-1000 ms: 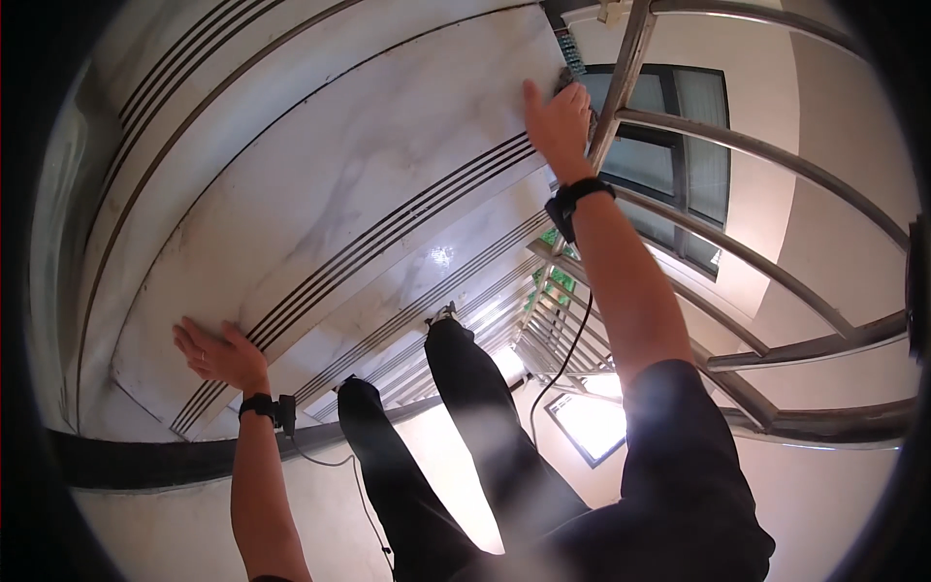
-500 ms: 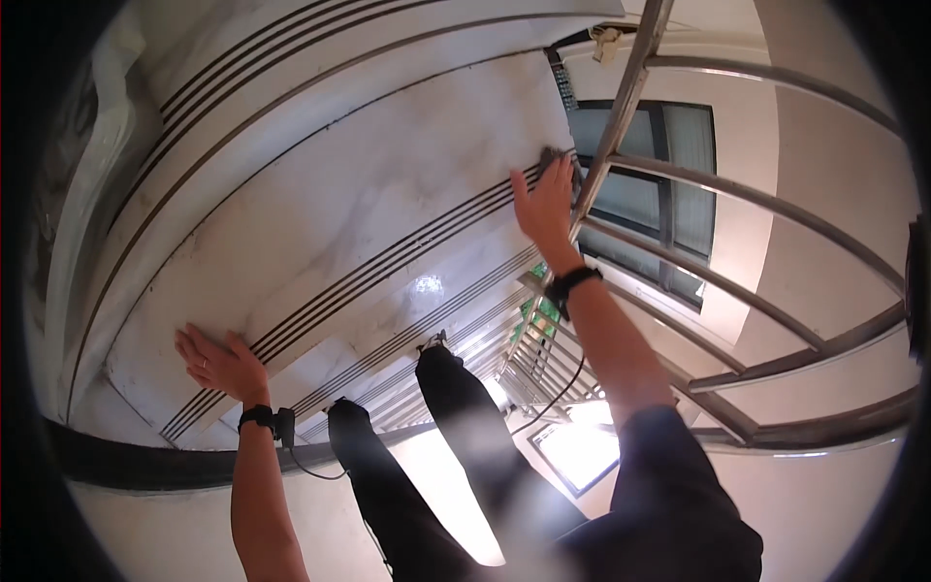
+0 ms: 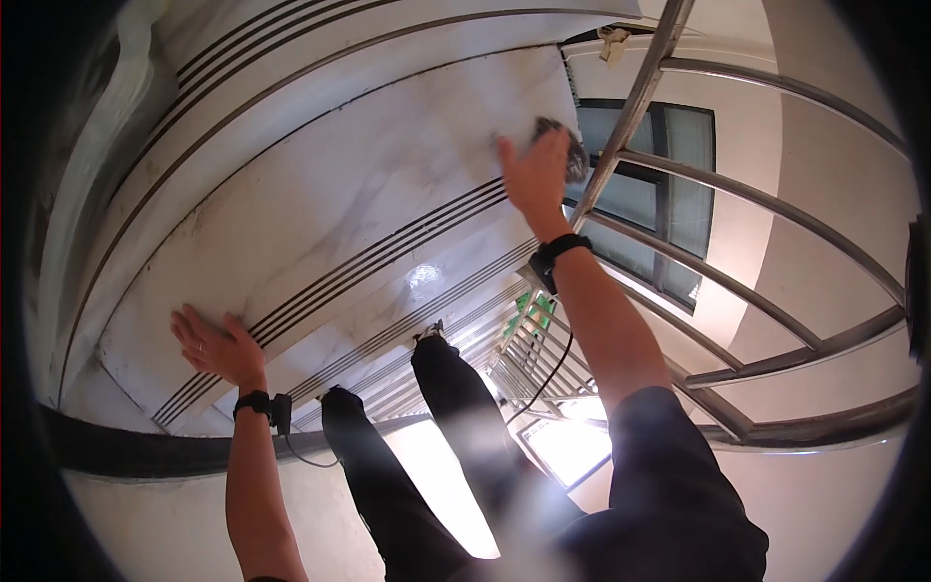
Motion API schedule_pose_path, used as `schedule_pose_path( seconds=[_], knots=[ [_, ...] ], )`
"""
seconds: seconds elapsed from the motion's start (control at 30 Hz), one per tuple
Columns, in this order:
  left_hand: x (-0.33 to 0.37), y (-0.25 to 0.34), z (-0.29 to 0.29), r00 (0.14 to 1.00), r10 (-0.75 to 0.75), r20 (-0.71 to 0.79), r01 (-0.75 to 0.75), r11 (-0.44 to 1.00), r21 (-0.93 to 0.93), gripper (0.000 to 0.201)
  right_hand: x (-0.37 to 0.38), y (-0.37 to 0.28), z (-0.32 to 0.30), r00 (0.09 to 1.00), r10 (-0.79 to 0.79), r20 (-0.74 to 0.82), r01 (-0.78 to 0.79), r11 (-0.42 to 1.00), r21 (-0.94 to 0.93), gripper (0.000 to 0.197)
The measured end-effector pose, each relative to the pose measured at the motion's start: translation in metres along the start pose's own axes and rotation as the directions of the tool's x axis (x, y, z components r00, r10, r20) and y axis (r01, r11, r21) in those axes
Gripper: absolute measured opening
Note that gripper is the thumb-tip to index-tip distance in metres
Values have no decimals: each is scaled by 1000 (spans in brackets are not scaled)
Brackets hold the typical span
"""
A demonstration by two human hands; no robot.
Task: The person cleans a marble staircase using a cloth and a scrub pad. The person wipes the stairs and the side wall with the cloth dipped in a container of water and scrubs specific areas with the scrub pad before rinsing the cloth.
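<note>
My left hand (image 3: 219,347) lies flat on a pale marble-look stair tread (image 3: 339,175), near its left end, fingers spread across the dark grooved lines by the front edge. At the tread's right end, close to the metal railing, my right hand (image 3: 536,186) presses down on a dark grey crumpled cloth (image 3: 576,161). The cloth shows past the fingertips and beside the hand; the palm hides the rest of it. My right fingers are slightly blurred. Both wrists carry black bands, the left with a small box and cable.
A metal railing (image 3: 621,126) with curved bars runs along the right, a dark-framed window (image 3: 640,194) beyond it. Higher steps (image 3: 320,58) rise at the top. Below the tread, lower grooved steps descend past my black-trousered legs (image 3: 446,378). A beige fitting (image 3: 613,44) sits by the railing.
My right hand has moved slightly left with the cloth, which now shows more beside the fingers. The left hand stays flat on the tread, nearly in the same place.
</note>
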State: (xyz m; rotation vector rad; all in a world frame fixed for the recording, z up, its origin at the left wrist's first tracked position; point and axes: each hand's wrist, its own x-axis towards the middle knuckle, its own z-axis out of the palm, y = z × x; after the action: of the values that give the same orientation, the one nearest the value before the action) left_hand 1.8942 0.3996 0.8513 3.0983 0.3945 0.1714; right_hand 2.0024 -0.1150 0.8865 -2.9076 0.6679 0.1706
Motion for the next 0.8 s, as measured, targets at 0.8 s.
schedule_pose_path(
  seconds=[0.8],
  knots=[
    [0,10,-4,999,-35,16,36,998,-57,72,-129,-166,29,634,-763,127,632,606,483,90]
  ],
)
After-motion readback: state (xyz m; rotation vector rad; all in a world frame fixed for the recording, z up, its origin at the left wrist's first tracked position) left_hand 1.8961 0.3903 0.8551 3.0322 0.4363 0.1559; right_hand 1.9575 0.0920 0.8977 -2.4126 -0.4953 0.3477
